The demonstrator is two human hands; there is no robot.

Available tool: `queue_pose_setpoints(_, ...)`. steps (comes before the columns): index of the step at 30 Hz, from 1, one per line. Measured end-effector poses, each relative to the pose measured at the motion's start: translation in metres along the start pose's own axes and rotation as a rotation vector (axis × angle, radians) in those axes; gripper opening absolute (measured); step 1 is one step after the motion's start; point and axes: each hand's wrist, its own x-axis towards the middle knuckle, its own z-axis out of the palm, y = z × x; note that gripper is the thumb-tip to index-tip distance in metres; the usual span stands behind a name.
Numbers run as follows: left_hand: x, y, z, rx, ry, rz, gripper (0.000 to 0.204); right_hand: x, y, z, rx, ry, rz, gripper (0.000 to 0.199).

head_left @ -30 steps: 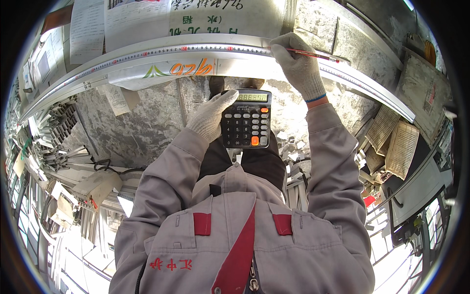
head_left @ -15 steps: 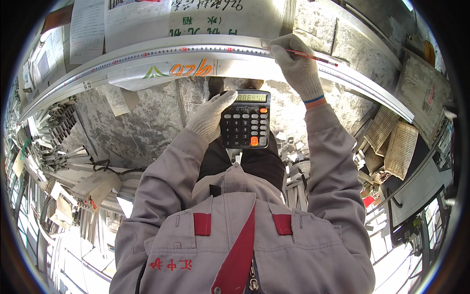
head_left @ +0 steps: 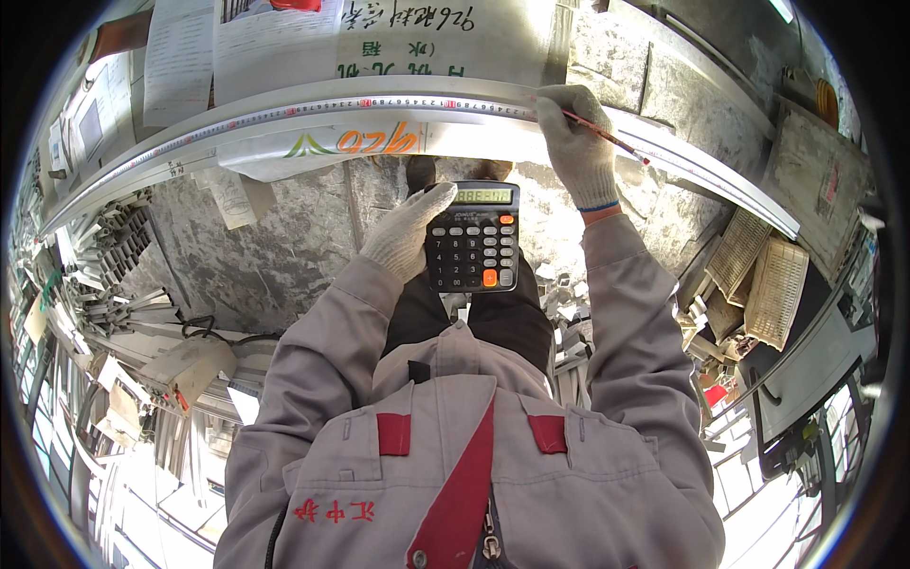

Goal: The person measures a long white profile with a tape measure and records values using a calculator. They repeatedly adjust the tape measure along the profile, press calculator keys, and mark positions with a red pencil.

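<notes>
Hiding most of its fingers behind a black desk calculator (head_left: 476,251), the gloved left hand (head_left: 400,232) is gripping the calculator's left edge above the person's lap, its thumb covering the left end of the display. Farther forward and to the right, the gloved right hand (head_left: 576,137) is curling closely around a slim red pen (head_left: 616,144); its fingertips are overlapping a long pale bar (head_left: 498,137), and whether they are touching it is impossible to tell. A measuring tape (head_left: 408,102) is running along that bar, its graduations blurring toward the far left. Dark boots (head_left: 422,174) are showing only in part, the bar cutting them off. Beyond it, paper sheets (head_left: 180,71) are lying, cropped by the upper rim. A stained grey floor (head_left: 294,223) is spreading below; metal profiles (head_left: 128,242) are crowding the left, and woven-looking baskets (head_left: 777,294) are sitting at the right. Glare is washing out the lower corners.
</notes>
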Motion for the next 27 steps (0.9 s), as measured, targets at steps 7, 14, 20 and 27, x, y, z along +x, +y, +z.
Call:
queue_pose_setpoints(7, -0.002, 0.001, 0.002, -0.032, -0.014, 0.001, 0.047, -0.001, -0.006, 0.002, 0.039, -0.022, -0.019, 0.008)
queue_pose_setpoints(14, -0.003, 0.003, -0.001, -0.039, -0.048, 0.005, 0.048, -0.002, -0.005, 0.003, -0.027, -0.013, -0.111, 0.006)
queue_pose_setpoints(20, -0.006, 0.006, 0.001, -0.037, -0.024, 0.031, 0.049, -0.003, -0.006, 0.003, 0.166, 0.099, 0.126, 0.013)
queue_pose_setpoints(27, -0.009, 0.016, 0.008, -0.096, -0.073, 0.110, 0.045, -0.052, -0.036, -0.018, 0.392, 0.100, 0.356, 0.024)
